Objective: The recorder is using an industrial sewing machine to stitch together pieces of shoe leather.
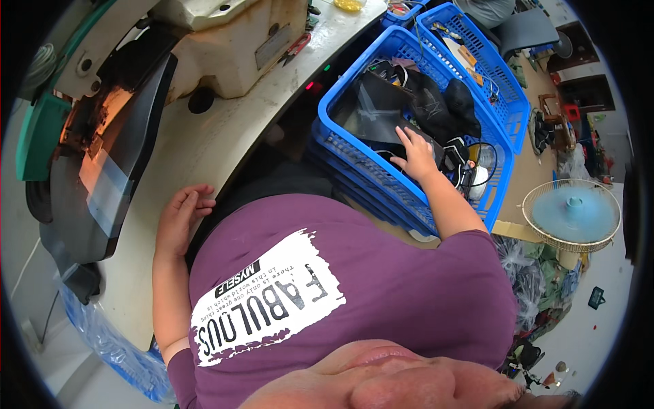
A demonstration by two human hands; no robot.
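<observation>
Blue plastic basket (368, 158), right of the pale surface (235, 119): in it we list a black sheet (371, 123), dark cloth (436, 109) and cables. Our right hand (415, 157): grip released, fingers spread at the sheet's near edge; firm contact we cannot tell. Our left hand (184, 217): grip loosely curled, nothing seen within, near the surface's edge. Off-white machine (235, 51): on the surface.

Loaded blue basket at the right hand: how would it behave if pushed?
The blue basket probably feels fairly heavy, given the black pieces piled inside. Its thick rim suggests moderate stiffness. It seems to sit on more baskets, so a hard shove could make it slide or tip.
</observation>
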